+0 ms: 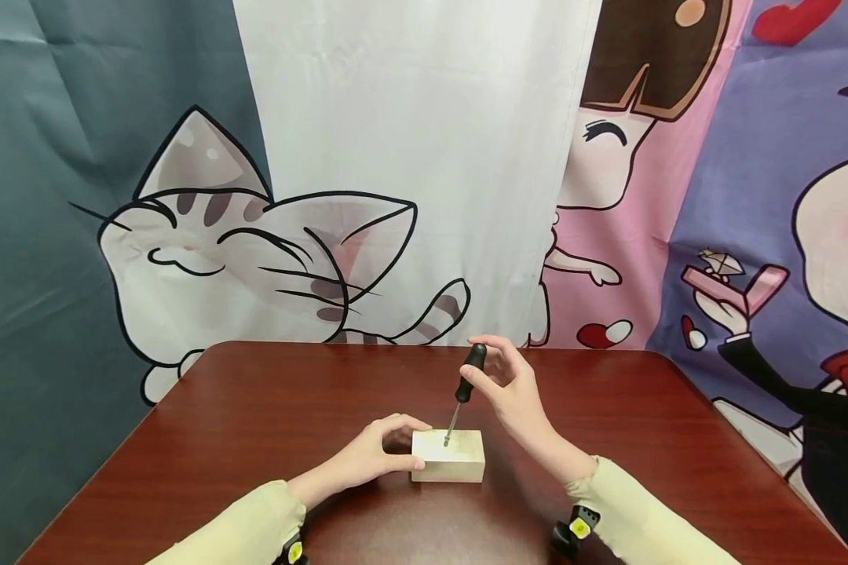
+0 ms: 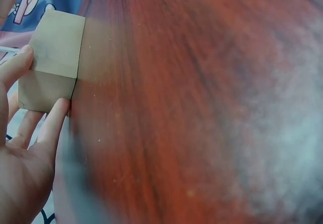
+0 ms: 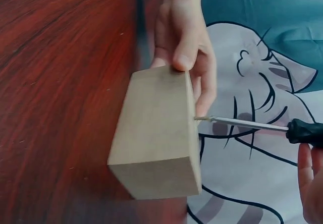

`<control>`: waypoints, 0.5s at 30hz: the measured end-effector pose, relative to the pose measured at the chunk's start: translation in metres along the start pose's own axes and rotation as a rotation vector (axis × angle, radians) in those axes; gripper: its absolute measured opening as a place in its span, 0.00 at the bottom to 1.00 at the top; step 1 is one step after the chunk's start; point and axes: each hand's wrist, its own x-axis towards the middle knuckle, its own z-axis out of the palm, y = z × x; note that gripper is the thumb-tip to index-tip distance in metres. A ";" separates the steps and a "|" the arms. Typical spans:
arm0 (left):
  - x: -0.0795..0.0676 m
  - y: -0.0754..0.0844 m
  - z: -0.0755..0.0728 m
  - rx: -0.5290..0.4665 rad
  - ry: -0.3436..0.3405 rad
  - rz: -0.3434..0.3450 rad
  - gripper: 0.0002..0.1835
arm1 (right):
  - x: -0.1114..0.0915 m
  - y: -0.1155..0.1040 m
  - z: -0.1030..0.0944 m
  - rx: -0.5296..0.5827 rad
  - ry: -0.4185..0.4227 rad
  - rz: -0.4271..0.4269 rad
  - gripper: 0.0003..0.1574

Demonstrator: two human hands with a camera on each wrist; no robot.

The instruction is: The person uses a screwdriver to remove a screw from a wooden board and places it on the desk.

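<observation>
A pale wooden block (image 1: 448,471) lies on the table, long side toward me. My left hand (image 1: 367,455) grips its left end, thumb on the near side and fingers behind. In my right hand (image 1: 516,396), thumb and fingers pinch the black handle of a screwdriver (image 1: 472,372) above the block. The shaft slants down to the top face. In the right wrist view its tip meets a small brass-coloured screw (image 3: 202,118) that stands up from that face. The left wrist view shows the left fingers (image 2: 53,123) against the block's end, with no screwdriver in sight.
The reddish-brown wooden table (image 1: 290,392) spreads around the block. Behind it hangs a printed cloth (image 1: 424,118) with a cartoon cat and figures. Each wrist wears a dark strap with a small device, such as the right wrist camera (image 1: 575,530).
</observation>
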 end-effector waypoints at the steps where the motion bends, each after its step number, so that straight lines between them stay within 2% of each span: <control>1: 0.001 0.000 -0.001 0.002 -0.004 0.002 0.25 | 0.001 -0.001 0.000 0.002 -0.011 -0.007 0.25; 10: 0.004 -0.001 -0.004 0.005 -0.033 0.009 0.25 | 0.008 -0.003 -0.009 -0.034 -0.131 -0.043 0.24; 15: 0.003 0.000 -0.003 -0.002 -0.029 0.005 0.24 | 0.009 -0.001 -0.010 0.017 -0.210 -0.104 0.26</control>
